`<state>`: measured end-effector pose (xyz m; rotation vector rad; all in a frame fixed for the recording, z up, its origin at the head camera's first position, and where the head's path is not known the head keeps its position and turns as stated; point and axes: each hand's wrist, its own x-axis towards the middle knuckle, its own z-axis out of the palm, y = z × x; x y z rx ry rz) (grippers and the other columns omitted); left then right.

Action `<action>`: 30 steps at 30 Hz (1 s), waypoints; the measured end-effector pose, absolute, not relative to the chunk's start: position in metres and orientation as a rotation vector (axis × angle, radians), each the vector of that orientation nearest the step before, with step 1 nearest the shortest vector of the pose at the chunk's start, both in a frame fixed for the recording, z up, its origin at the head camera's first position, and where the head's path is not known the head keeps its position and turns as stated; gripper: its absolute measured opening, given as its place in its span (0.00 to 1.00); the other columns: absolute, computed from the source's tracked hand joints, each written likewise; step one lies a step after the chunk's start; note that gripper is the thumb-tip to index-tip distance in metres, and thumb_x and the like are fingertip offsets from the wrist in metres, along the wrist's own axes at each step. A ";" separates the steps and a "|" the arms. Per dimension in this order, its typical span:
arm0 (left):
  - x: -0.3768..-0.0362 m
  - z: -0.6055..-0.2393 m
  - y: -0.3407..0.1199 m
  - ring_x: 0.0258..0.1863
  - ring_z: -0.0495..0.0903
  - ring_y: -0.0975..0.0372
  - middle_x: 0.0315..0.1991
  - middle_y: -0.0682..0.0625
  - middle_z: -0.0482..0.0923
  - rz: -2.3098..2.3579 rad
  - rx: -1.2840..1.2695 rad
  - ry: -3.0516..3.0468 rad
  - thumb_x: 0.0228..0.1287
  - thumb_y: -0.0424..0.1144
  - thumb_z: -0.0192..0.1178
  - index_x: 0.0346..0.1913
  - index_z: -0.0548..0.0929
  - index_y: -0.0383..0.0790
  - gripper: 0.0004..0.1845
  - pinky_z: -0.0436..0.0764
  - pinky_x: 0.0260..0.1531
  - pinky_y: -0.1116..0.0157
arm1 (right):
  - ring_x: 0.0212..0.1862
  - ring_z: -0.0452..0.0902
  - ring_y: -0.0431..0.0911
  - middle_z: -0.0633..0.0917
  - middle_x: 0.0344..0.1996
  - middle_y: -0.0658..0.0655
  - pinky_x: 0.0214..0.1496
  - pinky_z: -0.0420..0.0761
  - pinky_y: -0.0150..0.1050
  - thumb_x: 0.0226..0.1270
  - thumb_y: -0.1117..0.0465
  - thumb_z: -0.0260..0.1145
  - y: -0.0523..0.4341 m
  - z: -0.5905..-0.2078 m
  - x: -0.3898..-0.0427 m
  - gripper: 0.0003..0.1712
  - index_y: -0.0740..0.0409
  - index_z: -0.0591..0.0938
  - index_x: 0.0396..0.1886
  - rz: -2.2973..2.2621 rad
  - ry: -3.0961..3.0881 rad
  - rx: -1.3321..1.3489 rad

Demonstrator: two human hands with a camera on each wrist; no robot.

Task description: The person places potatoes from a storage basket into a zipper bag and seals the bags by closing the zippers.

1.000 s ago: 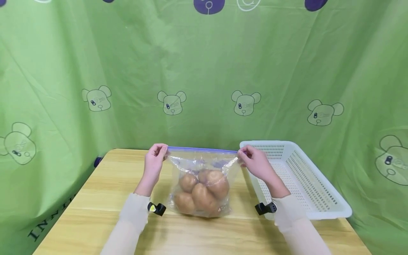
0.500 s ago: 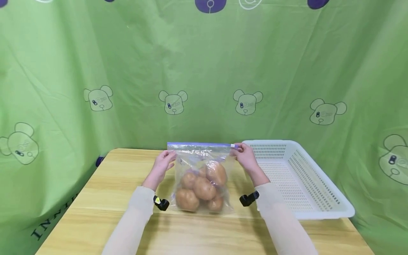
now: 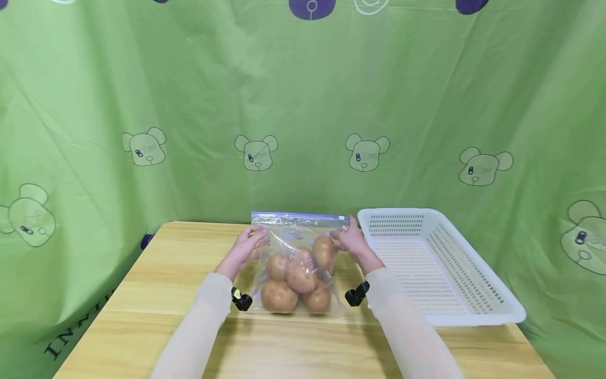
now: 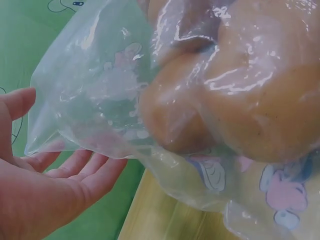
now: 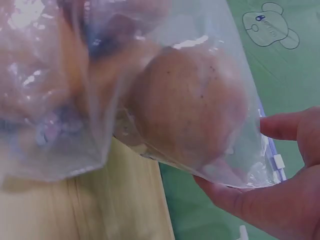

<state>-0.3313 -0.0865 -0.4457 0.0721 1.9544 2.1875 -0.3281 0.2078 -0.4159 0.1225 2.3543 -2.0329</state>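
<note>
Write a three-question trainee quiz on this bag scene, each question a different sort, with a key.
1. True or false: the bag lies inside the basket.
2. Multiple choice: what fills the bag? A) potatoes B) apples C) onions
3. Fill in: the left hand and right hand touch the bag's two ____.

Key:
1. False. It stands on the table, left of the basket.
2. A
3. sides, just below the blue zip strip.
</note>
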 end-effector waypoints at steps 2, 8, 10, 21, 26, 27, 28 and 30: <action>-0.332 -0.446 -0.085 0.61 0.66 0.43 0.61 0.35 0.66 2.188 0.046 1.958 0.67 0.43 0.56 0.63 0.63 0.35 0.26 0.72 0.55 0.46 | 0.36 0.76 0.49 0.64 0.59 0.76 0.35 0.82 0.35 0.62 0.72 0.59 0.208 -0.418 -0.328 0.50 0.66 0.36 0.73 -1.995 2.388 0.121; -0.335 -0.447 -0.081 0.61 0.67 0.44 0.60 0.35 0.67 2.197 -0.023 1.941 0.68 0.42 0.55 0.62 0.63 0.35 0.25 0.73 0.54 0.48 | 0.19 0.67 0.39 0.72 0.41 0.63 0.20 0.74 0.32 0.64 0.69 0.60 0.208 -0.427 -0.327 0.43 0.61 0.48 0.73 -1.981 2.390 0.119; -0.335 -0.445 -0.081 0.62 0.65 0.43 0.61 0.34 0.66 2.183 -0.016 1.935 0.69 0.42 0.54 0.62 0.62 0.34 0.25 0.72 0.55 0.47 | 0.20 0.68 0.40 0.74 0.40 0.62 0.21 0.75 0.32 0.66 0.67 0.59 0.207 -0.431 -0.327 0.43 0.60 0.45 0.74 -1.987 2.360 0.128; -0.341 -0.461 -0.081 0.65 0.62 0.45 0.61 0.37 0.69 2.098 -0.001 1.953 0.65 0.42 0.59 0.64 0.61 0.38 0.29 0.62 0.62 0.43 | 0.33 0.72 0.44 0.53 0.68 0.74 0.36 0.79 0.37 0.71 0.57 0.55 0.208 -0.439 -0.329 0.51 0.60 0.27 0.72 -1.843 2.315 0.195; -0.343 -0.466 -0.083 0.65 0.62 0.45 0.62 0.36 0.67 2.094 -0.005 1.945 0.66 0.41 0.57 0.64 0.60 0.36 0.28 0.63 0.61 0.44 | 0.56 0.69 0.58 0.41 0.71 0.72 0.52 0.77 0.46 0.71 0.55 0.55 0.209 -0.438 -0.330 0.51 0.63 0.28 0.72 -1.769 2.369 0.182; -0.344 -0.466 -0.084 0.65 0.62 0.44 0.63 0.35 0.65 2.097 -0.008 1.940 0.67 0.41 0.56 0.65 0.59 0.35 0.28 0.64 0.61 0.44 | 0.61 0.64 0.60 0.39 0.71 0.72 0.56 0.75 0.48 0.71 0.54 0.55 0.209 -0.438 -0.330 0.51 0.64 0.29 0.72 -1.748 2.396 0.172; -0.343 -0.466 -0.085 0.65 0.61 0.44 0.63 0.34 0.64 2.098 -0.012 1.939 0.67 0.41 0.55 0.66 0.58 0.35 0.29 0.65 0.61 0.45 | 0.65 0.58 0.62 0.38 0.71 0.71 0.61 0.71 0.50 0.70 0.54 0.55 0.210 -0.437 -0.330 0.51 0.65 0.30 0.72 -1.718 2.434 0.160; -0.342 -0.466 -0.087 0.65 0.60 0.42 0.65 0.32 0.61 2.095 -0.028 1.949 0.68 0.42 0.54 0.68 0.55 0.34 0.31 0.65 0.61 0.45 | 0.70 0.47 0.63 0.39 0.72 0.71 0.67 0.61 0.53 0.69 0.53 0.56 0.211 -0.435 -0.328 0.51 0.67 0.32 0.72 -1.658 2.517 0.143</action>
